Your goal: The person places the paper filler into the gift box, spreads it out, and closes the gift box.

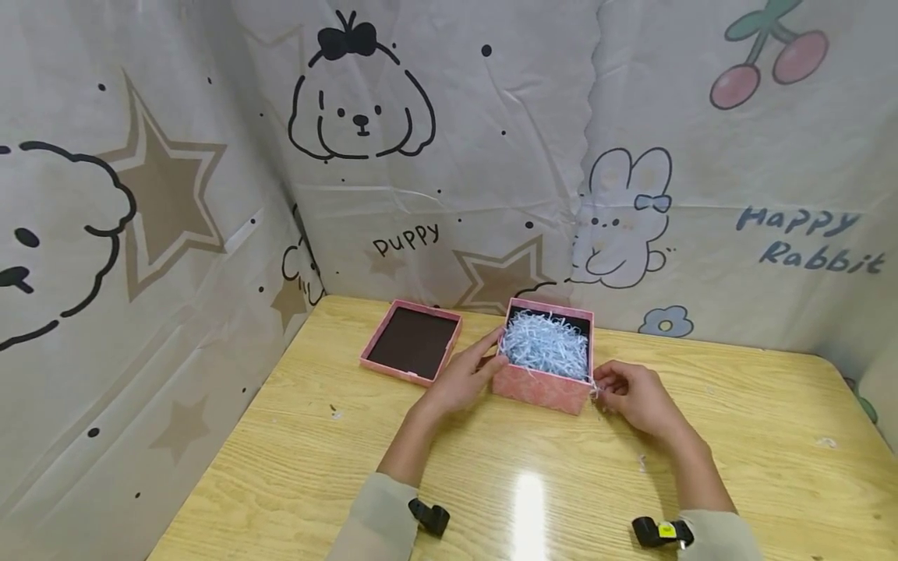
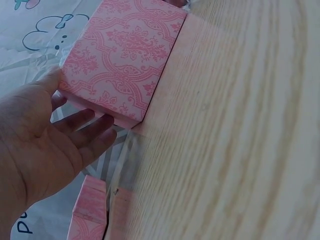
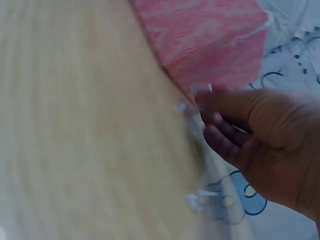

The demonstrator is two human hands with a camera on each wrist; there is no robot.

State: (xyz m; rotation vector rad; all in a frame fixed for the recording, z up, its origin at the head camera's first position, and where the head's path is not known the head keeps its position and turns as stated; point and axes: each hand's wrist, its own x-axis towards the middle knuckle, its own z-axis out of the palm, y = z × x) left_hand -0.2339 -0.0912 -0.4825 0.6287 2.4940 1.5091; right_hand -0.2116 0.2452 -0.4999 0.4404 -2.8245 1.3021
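A pink patterned box (image 1: 539, 389) stands on the table without its lid, filled with pale blue shredded paper (image 1: 547, 343). My left hand (image 1: 463, 378) touches the box's left side with loosely spread fingers, the thumb near the front corner. In the left wrist view, that hand (image 2: 50, 135) lies against the side of the box (image 2: 125, 60). Beside the box's right front corner, my right hand (image 1: 638, 393) has curled fingers. The right wrist view is blurred; there the thumb and forefinger pinch a whitish paper shred (image 3: 202, 89) close to the box (image 3: 215, 45).
Left of the box lies the pink lid (image 1: 412, 343), its dark inside facing up. Small paper scraps (image 1: 641, 463) are scattered on the wooden table (image 1: 316, 467). A printed cloth (image 1: 491, 156) hangs behind the table and along its left side.
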